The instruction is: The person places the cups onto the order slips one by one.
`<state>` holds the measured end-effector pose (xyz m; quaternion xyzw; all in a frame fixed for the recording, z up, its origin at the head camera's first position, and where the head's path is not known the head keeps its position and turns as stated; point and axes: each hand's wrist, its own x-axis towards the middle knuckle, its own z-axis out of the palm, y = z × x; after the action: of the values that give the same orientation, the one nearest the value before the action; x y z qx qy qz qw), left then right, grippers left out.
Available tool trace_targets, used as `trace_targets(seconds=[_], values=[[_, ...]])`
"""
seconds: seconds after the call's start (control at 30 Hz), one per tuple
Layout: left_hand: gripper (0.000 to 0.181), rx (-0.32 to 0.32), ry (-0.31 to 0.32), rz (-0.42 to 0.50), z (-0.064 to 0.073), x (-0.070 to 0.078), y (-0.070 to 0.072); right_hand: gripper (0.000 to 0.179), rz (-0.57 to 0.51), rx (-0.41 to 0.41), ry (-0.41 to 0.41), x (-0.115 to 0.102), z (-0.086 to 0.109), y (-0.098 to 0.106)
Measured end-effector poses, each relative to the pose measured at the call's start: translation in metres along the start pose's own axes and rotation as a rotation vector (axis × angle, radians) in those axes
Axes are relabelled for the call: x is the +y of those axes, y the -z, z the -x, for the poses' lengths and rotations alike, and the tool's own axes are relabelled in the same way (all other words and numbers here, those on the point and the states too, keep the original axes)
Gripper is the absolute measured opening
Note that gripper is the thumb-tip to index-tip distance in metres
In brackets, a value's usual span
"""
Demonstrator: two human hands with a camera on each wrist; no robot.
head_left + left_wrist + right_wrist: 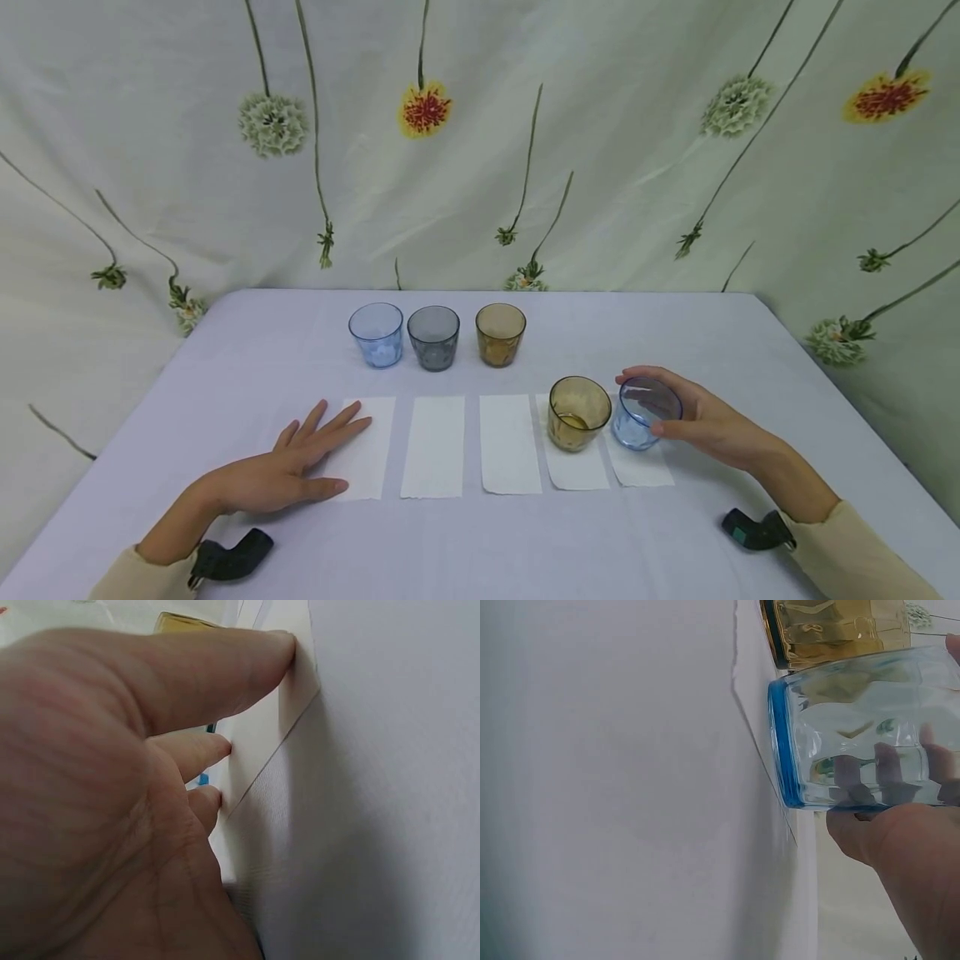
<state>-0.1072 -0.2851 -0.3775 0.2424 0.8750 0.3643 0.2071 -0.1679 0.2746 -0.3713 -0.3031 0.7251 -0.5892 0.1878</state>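
My right hand (712,425) holds a clear blue glass (633,432) from its right side, thumb in front and fingers behind. The glass stands upright over the rightmost paper strip (647,475); in the right wrist view its thick blue base (784,746) faces the table and fingers show through its wall. Close to its left, an amber glass (576,437) stands on the neighbouring strip (573,479). With fingers spread, my left hand (281,471) touches the leftmost strip (369,467); its thumb tip (281,649) presses the paper.
Along the back stand a second blue glass (378,346), a grey glass (435,348) and another amber glass (500,342). Two more paper strips, one left of centre (435,450) and one central (510,450), lie between the hands. A flower-printed curtain (600,100) hangs behind the white-covered table (450,550).
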Motion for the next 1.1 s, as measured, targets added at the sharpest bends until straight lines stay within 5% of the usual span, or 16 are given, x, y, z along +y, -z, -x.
trace_targets(seconds=[0.4, 0.6, 0.83, 1.1], values=[[0.075, 0.020, -0.022, 0.004, 0.001, -0.003, 0.003, 0.061, 0.041, -0.001, -0.015, -0.001, 0.001, 0.002], [0.073, 0.085, -0.008, -0.033, 0.003, 0.000, 0.005, 0.063, 0.076, 0.005, -0.038, -0.001, 0.003, 0.001], [0.067, 0.161, 0.012, -0.139, 0.002, 0.015, 0.014, 0.060, 0.060, -0.004, -0.030, 0.001, 0.002, 0.002], [0.065, 0.248, -0.058, -0.255, -0.006, 0.042, 0.028, 0.061, 0.071, 0.005, -0.057, 0.001, 0.002, 0.002]])
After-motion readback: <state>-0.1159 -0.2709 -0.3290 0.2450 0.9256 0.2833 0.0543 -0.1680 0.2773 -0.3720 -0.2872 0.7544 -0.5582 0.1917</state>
